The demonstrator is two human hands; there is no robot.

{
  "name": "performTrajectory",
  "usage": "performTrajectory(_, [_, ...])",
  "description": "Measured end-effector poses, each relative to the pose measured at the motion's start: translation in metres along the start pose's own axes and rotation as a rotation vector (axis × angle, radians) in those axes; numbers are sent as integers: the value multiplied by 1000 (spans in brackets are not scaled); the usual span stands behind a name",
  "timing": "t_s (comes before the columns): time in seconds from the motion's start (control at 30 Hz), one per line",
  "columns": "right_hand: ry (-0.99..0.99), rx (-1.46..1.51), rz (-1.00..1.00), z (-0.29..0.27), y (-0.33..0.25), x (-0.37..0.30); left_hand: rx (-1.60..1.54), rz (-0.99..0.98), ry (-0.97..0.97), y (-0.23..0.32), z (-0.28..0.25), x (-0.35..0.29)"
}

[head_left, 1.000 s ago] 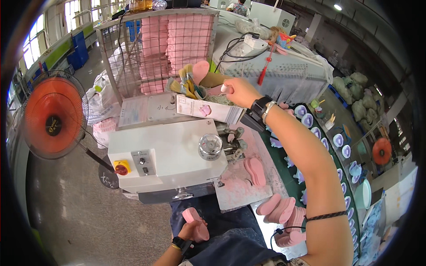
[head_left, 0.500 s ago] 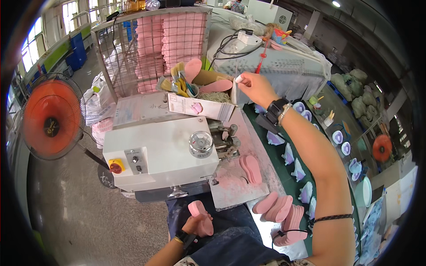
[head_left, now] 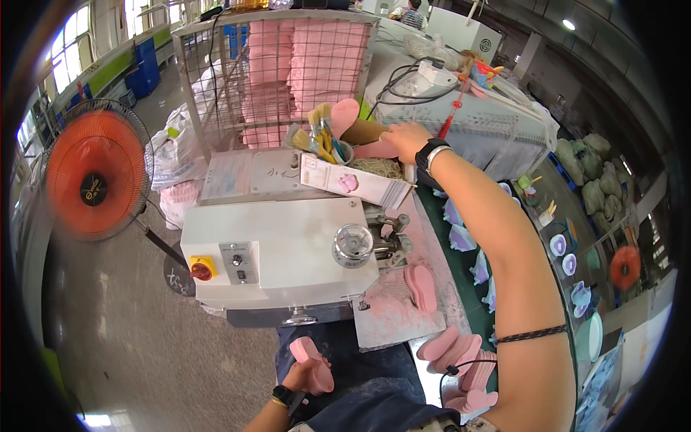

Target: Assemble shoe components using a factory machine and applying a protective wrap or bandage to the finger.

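My left hand [head_left: 296,376] is closed round a small stack of pink shoe soles [head_left: 313,365], held upright over my lap. My right hand [head_left: 407,141] reaches out to the right end of an open cardboard box [head_left: 356,185]. Its fingers are curled down at the end of a pink sole [head_left: 376,150] lying in the box; what they pinch, if anything, is hidden. Several brushes [head_left: 320,134] stand in a cup in the same box. Before me is a white machine [head_left: 288,248] with a clear round dial, and pink soles [head_left: 420,288] lie on its dusty plate.
A wire cage [head_left: 338,72] of stacked pink soles stands behind the machine. More soles [head_left: 461,353] lie at lower right. Purple-blue pieces [head_left: 461,237] line a green belt [head_left: 468,288] under my right arm. An orange fan [head_left: 93,176] stands at left.
My right hand has come from beyond the box's right end down to the sole inside it. The small white bit at its fingertips no longer shows. My left hand keeps its soles; the view has shifted.
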State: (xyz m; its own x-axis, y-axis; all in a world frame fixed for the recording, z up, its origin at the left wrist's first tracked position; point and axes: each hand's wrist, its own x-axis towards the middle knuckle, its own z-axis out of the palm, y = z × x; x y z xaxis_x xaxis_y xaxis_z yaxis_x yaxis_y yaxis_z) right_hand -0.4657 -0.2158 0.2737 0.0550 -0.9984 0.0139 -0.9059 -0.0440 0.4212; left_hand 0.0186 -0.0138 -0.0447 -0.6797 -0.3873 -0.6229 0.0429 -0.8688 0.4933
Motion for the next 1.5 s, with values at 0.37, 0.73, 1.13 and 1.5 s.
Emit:
performTrajectory(0.37, [277, -140, -209, -17, -1, 6, -150, 33, 1, 3, -6, 7])
performTrajectory(0.73, [721, 116, -31, -63, -31, -110, -102, 27, -22, 4, 24, -4])
performTrajectory(1.13, [595, 1552, 444, -68, -88, -191, -100, -36, -22, 3, 40, -12])
performTrajectory(1.5, [541, 1735, 416, -129, -165, -252, -109, 36, -85, 17, 57, -24])
